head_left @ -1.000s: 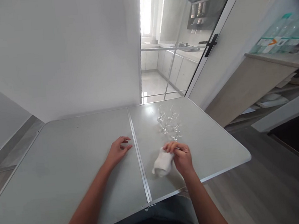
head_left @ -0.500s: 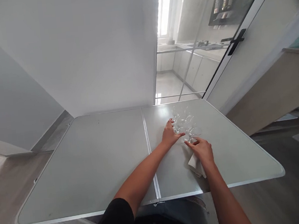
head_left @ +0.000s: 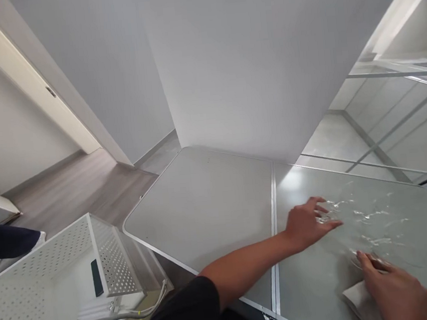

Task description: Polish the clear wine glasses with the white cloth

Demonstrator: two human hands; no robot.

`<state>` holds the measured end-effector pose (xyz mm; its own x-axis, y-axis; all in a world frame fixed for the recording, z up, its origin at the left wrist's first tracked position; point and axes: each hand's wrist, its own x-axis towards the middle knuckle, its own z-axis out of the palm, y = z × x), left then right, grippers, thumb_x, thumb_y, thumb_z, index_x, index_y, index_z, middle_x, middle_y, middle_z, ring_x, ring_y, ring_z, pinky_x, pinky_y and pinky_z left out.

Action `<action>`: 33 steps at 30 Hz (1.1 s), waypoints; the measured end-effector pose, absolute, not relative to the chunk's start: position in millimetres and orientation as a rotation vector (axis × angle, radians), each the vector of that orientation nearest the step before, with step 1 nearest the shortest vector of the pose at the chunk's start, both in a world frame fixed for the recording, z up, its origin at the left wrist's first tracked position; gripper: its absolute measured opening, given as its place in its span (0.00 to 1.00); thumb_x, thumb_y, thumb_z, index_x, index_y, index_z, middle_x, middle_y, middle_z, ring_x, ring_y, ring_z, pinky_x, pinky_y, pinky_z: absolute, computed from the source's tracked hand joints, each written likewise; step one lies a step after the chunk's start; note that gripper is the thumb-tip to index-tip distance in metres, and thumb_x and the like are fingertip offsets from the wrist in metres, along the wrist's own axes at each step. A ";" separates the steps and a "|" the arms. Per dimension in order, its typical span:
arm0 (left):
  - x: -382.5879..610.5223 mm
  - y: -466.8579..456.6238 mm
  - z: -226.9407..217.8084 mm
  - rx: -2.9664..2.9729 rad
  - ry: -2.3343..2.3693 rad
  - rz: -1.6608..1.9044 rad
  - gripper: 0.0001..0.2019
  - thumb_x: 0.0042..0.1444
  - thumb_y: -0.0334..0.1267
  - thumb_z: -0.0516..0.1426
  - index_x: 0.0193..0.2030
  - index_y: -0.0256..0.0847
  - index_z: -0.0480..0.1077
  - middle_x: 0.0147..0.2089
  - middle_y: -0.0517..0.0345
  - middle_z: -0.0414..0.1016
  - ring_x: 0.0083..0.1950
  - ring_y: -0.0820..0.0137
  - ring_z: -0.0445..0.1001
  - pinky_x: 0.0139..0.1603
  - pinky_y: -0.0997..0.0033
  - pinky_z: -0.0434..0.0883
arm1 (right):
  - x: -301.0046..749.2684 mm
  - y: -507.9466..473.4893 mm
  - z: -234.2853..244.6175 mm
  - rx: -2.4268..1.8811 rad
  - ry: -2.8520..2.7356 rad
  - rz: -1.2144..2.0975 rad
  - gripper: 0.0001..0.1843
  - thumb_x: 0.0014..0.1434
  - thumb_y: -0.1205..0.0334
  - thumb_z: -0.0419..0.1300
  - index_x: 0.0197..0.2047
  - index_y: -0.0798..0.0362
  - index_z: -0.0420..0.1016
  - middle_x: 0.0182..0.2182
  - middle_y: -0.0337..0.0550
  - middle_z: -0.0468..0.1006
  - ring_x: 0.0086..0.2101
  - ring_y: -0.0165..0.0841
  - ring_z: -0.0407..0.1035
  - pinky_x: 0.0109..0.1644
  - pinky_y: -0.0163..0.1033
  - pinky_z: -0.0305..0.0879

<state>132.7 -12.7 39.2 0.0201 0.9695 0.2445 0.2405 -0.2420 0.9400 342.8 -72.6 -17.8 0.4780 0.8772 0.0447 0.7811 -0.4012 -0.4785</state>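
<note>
My left hand [head_left: 307, 221] reaches across the grey folding table [head_left: 210, 205] and its fingers close round a clear stemmed glass [head_left: 326, 215] at the near edge of a cluster of several glasses [head_left: 370, 220], which are blurred by motion. My right hand [head_left: 394, 288] sits at the lower right, its fingertips touching the foot of another clear glass [head_left: 362, 259]. A white cloth [head_left: 357, 299] lies folded under the palm of that hand.
A white perforated metal basket [head_left: 58, 275] stands on the floor at the lower left, with a grey cable beside it. A white wall rises behind the table; a glass partition [head_left: 401, 111] is at the right. A dark sleeve of someone shows at the far left edge.
The view has swung sharply left and down, so the table and glasses now sit at the right. My left hand has gone further into the glasses; my right hand stays by the cloth.
</note>
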 end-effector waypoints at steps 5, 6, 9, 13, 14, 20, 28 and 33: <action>-33.9 -25.1 67.4 1.427 1.659 1.513 0.28 0.50 0.43 0.69 0.57 0.46 0.68 0.43 0.59 0.82 0.35 0.72 0.79 0.42 0.71 0.74 | 252.3 -57.3 -1.9 -1.973 -1.643 0.376 0.19 0.52 0.36 0.53 0.30 0.35 0.80 0.34 0.56 0.84 0.37 0.48 0.77 0.45 0.53 0.68; -67.0 -21.9 68.5 1.410 1.737 1.536 0.28 0.50 0.41 0.69 0.57 0.46 0.68 0.43 0.59 0.82 0.34 0.72 0.78 0.42 0.71 0.74 | 223.8 -47.0 1.4 -1.877 -1.718 0.437 0.19 0.53 0.37 0.54 0.30 0.36 0.81 0.33 0.55 0.84 0.37 0.48 0.78 0.45 0.52 0.69; -145.6 -11.9 62.1 1.349 1.925 1.592 0.26 0.51 0.38 0.68 0.56 0.46 0.68 0.43 0.58 0.82 0.34 0.71 0.78 0.43 0.69 0.74 | 131.2 -9.0 12.4 -1.561 -1.959 0.602 0.21 0.57 0.43 0.57 0.36 0.48 0.85 0.40 0.55 0.85 0.44 0.48 0.79 0.51 0.49 0.71; -196.3 -8.1 42.4 1.286 2.000 1.611 0.25 0.52 0.39 0.66 0.57 0.46 0.67 0.44 0.57 0.81 0.38 0.69 0.80 0.43 0.69 0.75 | 25.5 39.3 27.2 -1.427 -2.046 0.687 0.16 0.58 0.51 0.62 0.42 0.51 0.86 0.45 0.50 0.85 0.50 0.42 0.78 0.55 0.40 0.70; -202.1 -8.0 37.9 1.283 2.015 1.602 0.25 0.52 0.39 0.66 0.57 0.47 0.67 0.44 0.57 0.81 0.39 0.69 0.80 0.43 0.69 0.75 | 6.0 48.7 29.8 -1.445 -2.058 0.701 0.16 0.59 0.52 0.63 0.42 0.51 0.86 0.45 0.50 0.85 0.49 0.42 0.78 0.54 0.39 0.70; -213.9 -0.1 24.3 1.272 2.095 1.516 0.26 0.53 0.42 0.66 0.58 0.47 0.65 0.45 0.57 0.81 0.40 0.67 0.80 0.44 0.68 0.74 | -55.7 78.7 27.5 -1.576 -2.108 0.750 0.12 0.58 0.53 0.65 0.40 0.50 0.86 0.38 0.49 0.86 0.44 0.41 0.80 0.45 0.36 0.70; -218.5 13.1 29.2 1.295 2.189 1.410 0.27 0.55 0.40 0.65 0.60 0.46 0.63 0.47 0.54 0.80 0.43 0.65 0.80 0.47 0.65 0.74 | -70.1 81.2 24.3 -1.649 -2.066 0.774 0.11 0.59 0.55 0.65 0.40 0.51 0.85 0.38 0.50 0.85 0.44 0.41 0.79 0.46 0.37 0.69; -198.4 -4.8 37.2 1.229 2.366 1.512 0.45 0.45 0.34 0.69 0.68 0.35 0.52 0.61 0.38 0.66 0.52 0.60 0.75 0.57 0.57 0.71 | -32.7 57.2 34.3 -1.723 -1.953 0.756 0.19 0.56 0.54 0.68 0.51 0.49 0.81 0.39 0.43 0.85 0.48 0.37 0.76 0.49 0.34 0.68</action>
<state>-198.4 -4.8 37.2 -0.6761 0.6558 0.3358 0.5803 0.1931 0.7912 -32.7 57.2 34.3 -0.1385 0.9896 -0.0385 0.7574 0.0808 -0.6479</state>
